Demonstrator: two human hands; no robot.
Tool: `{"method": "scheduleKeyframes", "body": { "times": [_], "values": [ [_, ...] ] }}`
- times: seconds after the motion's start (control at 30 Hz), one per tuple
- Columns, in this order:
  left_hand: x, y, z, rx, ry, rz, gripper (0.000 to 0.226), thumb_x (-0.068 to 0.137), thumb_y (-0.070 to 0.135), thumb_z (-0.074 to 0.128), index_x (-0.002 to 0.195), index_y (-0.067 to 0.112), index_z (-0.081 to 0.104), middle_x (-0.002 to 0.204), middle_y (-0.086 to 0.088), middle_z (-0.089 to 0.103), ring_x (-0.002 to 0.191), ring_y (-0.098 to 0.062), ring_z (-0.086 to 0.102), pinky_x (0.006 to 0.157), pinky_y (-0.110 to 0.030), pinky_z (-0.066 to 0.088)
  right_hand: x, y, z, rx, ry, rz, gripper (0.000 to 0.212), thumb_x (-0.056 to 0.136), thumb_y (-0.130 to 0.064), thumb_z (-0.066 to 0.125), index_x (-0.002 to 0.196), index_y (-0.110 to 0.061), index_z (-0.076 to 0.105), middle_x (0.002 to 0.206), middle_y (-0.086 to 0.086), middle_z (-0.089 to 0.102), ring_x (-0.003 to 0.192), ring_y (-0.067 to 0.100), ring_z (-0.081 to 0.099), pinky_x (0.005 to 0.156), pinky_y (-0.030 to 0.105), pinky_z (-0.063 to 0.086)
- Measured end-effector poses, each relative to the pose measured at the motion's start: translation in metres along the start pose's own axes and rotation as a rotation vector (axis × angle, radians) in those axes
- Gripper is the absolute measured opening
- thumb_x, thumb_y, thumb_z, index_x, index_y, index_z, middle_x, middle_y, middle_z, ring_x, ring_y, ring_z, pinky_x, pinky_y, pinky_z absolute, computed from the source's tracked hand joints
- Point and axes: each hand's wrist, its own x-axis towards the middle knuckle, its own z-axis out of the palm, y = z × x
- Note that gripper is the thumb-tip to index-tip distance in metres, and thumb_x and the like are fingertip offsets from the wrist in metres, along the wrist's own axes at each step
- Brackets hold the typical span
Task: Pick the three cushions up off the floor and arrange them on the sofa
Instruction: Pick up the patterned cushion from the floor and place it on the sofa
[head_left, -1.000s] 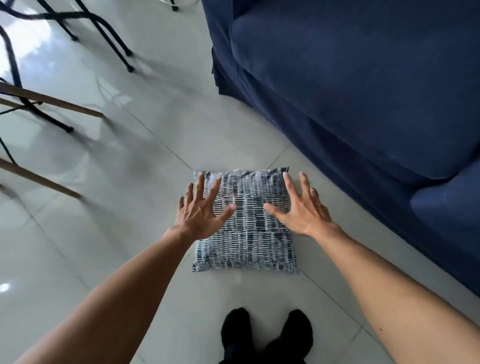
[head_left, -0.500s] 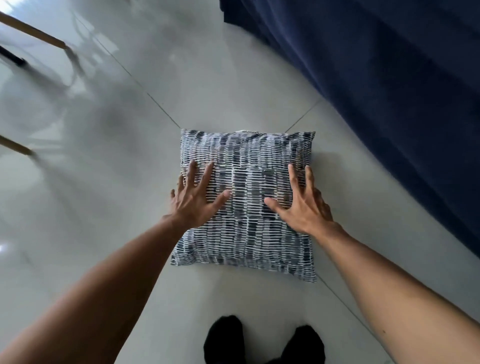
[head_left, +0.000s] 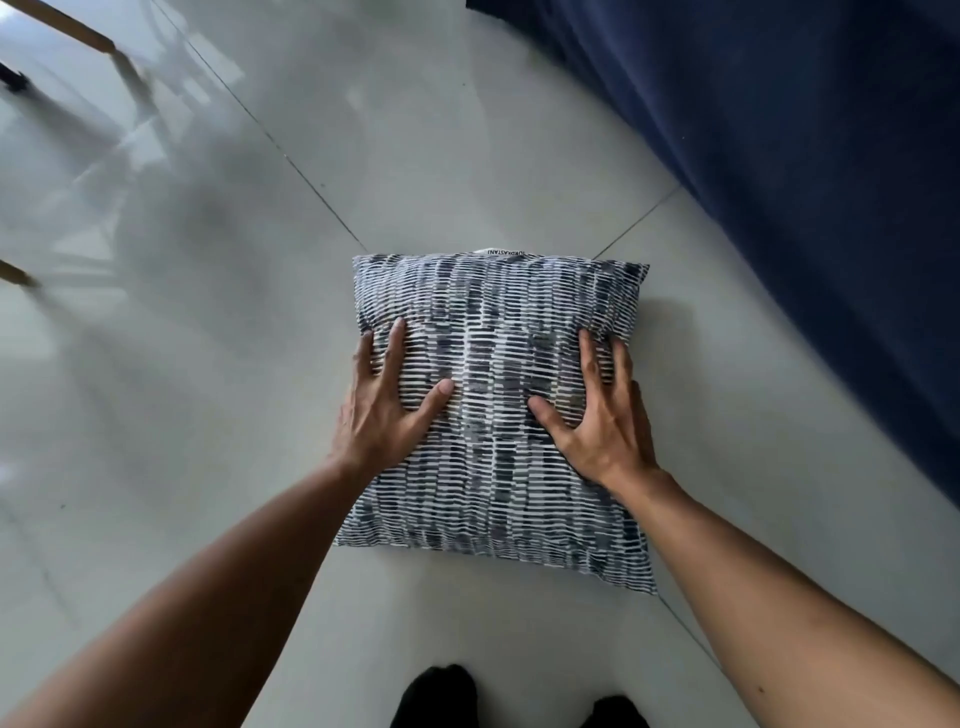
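A square cushion (head_left: 498, 332) with a dark blue and white dashed pattern lies flat on the pale tiled floor, a small label at its far edge. My left hand (head_left: 382, 410) rests on its left part, fingers spread, the outer fingers over the cushion's left edge. My right hand (head_left: 597, 415) lies on its right part, fingers spread and pressing into the fabric. The navy blue sofa (head_left: 805, 182) fills the upper right; only its front skirt shows. No other cushion is in view.
Glossy grey floor tiles (head_left: 234, 312) spread to the left and far side. Wooden chair legs (head_left: 78, 31) show at the upper left edge. My two feet in black socks (head_left: 441, 696) stand just below the cushion.
My head and both hands have dropped closer to the cushion. The hands went from hovering above it to lying on its surface. The cushion has stayed where it was.
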Motion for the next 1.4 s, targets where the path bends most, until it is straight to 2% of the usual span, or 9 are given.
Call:
{"method": "scheduleKeyframes", "body": {
  "times": [0.1, 0.17, 0.3, 0.4, 0.5, 0.67, 0.8, 1.13, 1.4],
  "values": [
    [-0.004, 0.009, -0.008, -0.099, 0.002, 0.035, 0.092, 0.084, 0.079, 0.047, 0.159, 0.048, 0.003, 0.169, -0.01, 0.011, 0.155, -0.033, 0.018, 0.112, -0.062, 0.035, -0.001, -0.012, -0.012, 0.046, -0.01, -0.015, 0.103, 0.078, -0.085, 0.035, 0.162, -0.038, -0.001, 0.171, 0.011, -0.002, 0.15, 0.035, 0.029, 0.111, 0.045, 0.039],
    [-0.008, 0.013, -0.016, -0.146, 0.006, 0.073, 0.09, 0.086, 0.077, 0.049, 0.159, 0.049, 0.006, 0.167, -0.01, 0.016, 0.154, -0.033, 0.021, 0.113, -0.061, 0.037, -0.004, -0.017, -0.019, 0.062, -0.025, -0.027, 0.101, 0.08, -0.083, 0.037, 0.162, -0.039, -0.002, 0.171, 0.01, -0.003, 0.151, 0.033, 0.026, 0.111, 0.044, 0.038],
    [-0.018, 0.027, -0.04, -0.14, 0.023, 0.122, 0.088, 0.087, 0.075, 0.049, 0.16, 0.043, 0.013, 0.168, -0.008, 0.014, 0.156, -0.027, 0.013, 0.112, -0.057, 0.035, -0.013, -0.031, -0.036, 0.081, -0.04, -0.06, 0.1, 0.078, -0.087, 0.033, 0.16, -0.044, -0.005, 0.17, 0.006, -0.013, 0.156, 0.031, 0.009, 0.117, 0.05, 0.03],
    [-0.029, 0.041, -0.057, -0.147, 0.036, 0.159, 0.087, 0.089, 0.07, 0.053, 0.161, 0.039, 0.017, 0.169, -0.008, 0.012, 0.157, -0.022, 0.006, 0.114, -0.054, 0.032, -0.021, -0.049, -0.049, 0.051, -0.034, -0.094, 0.095, 0.084, -0.077, 0.041, 0.161, -0.042, -0.002, 0.17, 0.006, -0.014, 0.157, 0.03, 0.007, 0.118, 0.048, 0.027],
    [-0.041, 0.054, -0.075, -0.159, 0.05, 0.181, 0.086, 0.089, 0.068, 0.056, 0.161, 0.039, 0.019, 0.169, -0.009, 0.013, 0.157, -0.021, 0.009, 0.115, -0.052, 0.033, -0.028, -0.067, -0.062, 0.036, -0.03, -0.111, 0.092, 0.09, -0.067, 0.05, 0.162, -0.038, 0.002, 0.17, 0.009, -0.014, 0.157, 0.031, 0.005, 0.12, 0.046, 0.024],
    [-0.066, 0.073, -0.119, -0.141, 0.091, 0.194, 0.086, 0.089, 0.066, 0.057, 0.161, 0.034, 0.023, 0.169, -0.01, 0.011, 0.156, -0.024, 0.013, 0.111, -0.043, 0.03, -0.046, -0.097, -0.095, -0.011, 0.013, -0.154, 0.089, 0.094, -0.061, 0.054, 0.163, -0.036, 0.005, 0.17, 0.013, -0.008, 0.155, 0.035, 0.012, 0.118, 0.046, 0.029],
    [-0.083, 0.091, -0.163, -0.131, 0.14, 0.226, 0.083, 0.09, 0.061, 0.059, 0.16, 0.03, 0.028, 0.169, -0.01, 0.011, 0.157, -0.022, 0.011, 0.113, -0.041, 0.028, -0.059, -0.128, -0.131, -0.005, 0.071, -0.206, 0.089, 0.089, -0.064, 0.05, 0.163, -0.033, 0.011, 0.17, 0.015, -0.002, 0.153, 0.037, 0.017, 0.115, 0.047, 0.033],
    [-0.109, 0.159, -0.28, -0.168, 0.272, 0.319, 0.08, 0.091, 0.053, 0.062, 0.16, 0.028, 0.031, 0.169, -0.008, 0.011, 0.156, -0.022, 0.012, 0.117, -0.04, 0.025, -0.088, -0.219, -0.251, 0.011, 0.206, -0.315, 0.089, 0.086, -0.064, 0.046, 0.163, -0.031, 0.014, 0.169, 0.017, -0.001, 0.153, 0.035, 0.016, 0.116, 0.04, 0.026],
    [-0.131, 0.221, -0.354, -0.169, 0.35, 0.404, 0.079, 0.091, 0.052, 0.063, 0.159, 0.027, 0.032, 0.168, -0.011, 0.014, 0.155, -0.025, 0.015, 0.115, -0.043, 0.027, -0.113, -0.268, -0.342, 0.006, 0.293, -0.362, 0.089, 0.086, -0.062, 0.048, 0.162, -0.028, 0.018, 0.168, 0.02, 0.003, 0.154, 0.039, 0.016, 0.118, 0.047, 0.028]
  ]
}}
